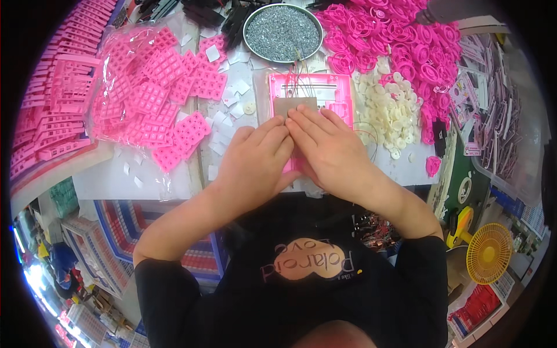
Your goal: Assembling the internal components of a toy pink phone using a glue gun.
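Note:
A pink plastic case [343, 87] lies open side up on the white table, in front of my body. Over its middle rests a flat brown board [295, 104], with several thin wires rising past its far edge. My left hand [261, 153] is closed on the board from the left, fingers together and fingertips on its near part. My right hand [328, 145] grips it from the right, its fingertips meeting the left ones. Both thumbs point inward near the case's front end. The hands hide most of the board and the near half of the case.
A round metal tray of small screws [283, 33] stands beyond the case. Pink button pads [154, 87] pile up at left in a clear bag. Cream discs [391, 110] and magenta ring-shaped parts [400, 40] heap at right. A yellow fan [489, 253] stands at lower right.

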Demonstrator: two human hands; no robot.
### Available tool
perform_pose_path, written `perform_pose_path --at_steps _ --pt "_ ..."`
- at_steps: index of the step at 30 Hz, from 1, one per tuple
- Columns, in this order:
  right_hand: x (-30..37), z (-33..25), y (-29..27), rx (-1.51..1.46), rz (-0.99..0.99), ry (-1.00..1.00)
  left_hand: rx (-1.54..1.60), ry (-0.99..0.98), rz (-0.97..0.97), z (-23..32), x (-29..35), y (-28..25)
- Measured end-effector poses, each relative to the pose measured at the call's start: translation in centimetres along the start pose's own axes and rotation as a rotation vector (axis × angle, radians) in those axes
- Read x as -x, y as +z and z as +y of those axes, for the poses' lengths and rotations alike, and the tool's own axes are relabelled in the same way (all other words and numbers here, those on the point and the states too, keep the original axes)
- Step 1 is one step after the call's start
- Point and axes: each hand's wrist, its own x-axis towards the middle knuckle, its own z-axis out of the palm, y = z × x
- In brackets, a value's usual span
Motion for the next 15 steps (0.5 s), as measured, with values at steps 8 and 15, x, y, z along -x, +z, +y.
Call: perform_pose_path --at_steps 8,15 --pt "-0.4 0.3 -0.3 0.072 -0.021 -0.050 0.172 -0.167 0.203 -6.9 -8.7 -5.2" --pt "-0.5 0.5 -0.6 0.005 -0.025 -0.047 -0.380 -0.095 0.044 -12.8 -15.6 -1.9"
